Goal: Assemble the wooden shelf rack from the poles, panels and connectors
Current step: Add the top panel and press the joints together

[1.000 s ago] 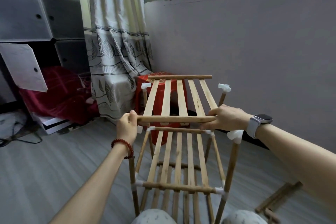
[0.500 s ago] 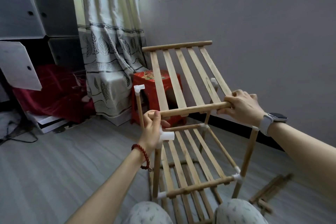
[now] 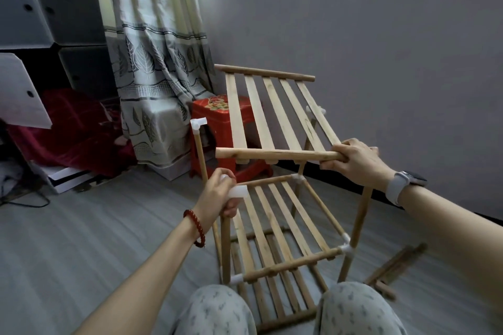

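Note:
A part-built wooden rack (image 3: 285, 261) stands on the floor between my knees, with two slatted shelves set in white connectors. My right hand (image 3: 353, 160) grips the near rail of a loose slatted panel (image 3: 272, 119), which tilts up and away above the rack. My left hand (image 3: 220, 196) holds the white connector (image 3: 239, 192) on top of the near left pole (image 3: 225, 247). The far left pole carries a bare white connector (image 3: 198, 124). The far right connector (image 3: 310, 109) shows behind the panel's slats.
A red plastic stool (image 3: 215, 128) stands behind the rack by a leaf-patterned curtain (image 3: 158, 62). Loose wooden pieces (image 3: 394, 266) lie on the grey floor at the right. Grey storage cubes (image 3: 54, 13) and a red blanket fill the left. A grey wall runs close behind.
My left hand let go of the panel's near rail and dropped to the near left connector. The right hand alone now holds the panel, which has tilted up at its far end.

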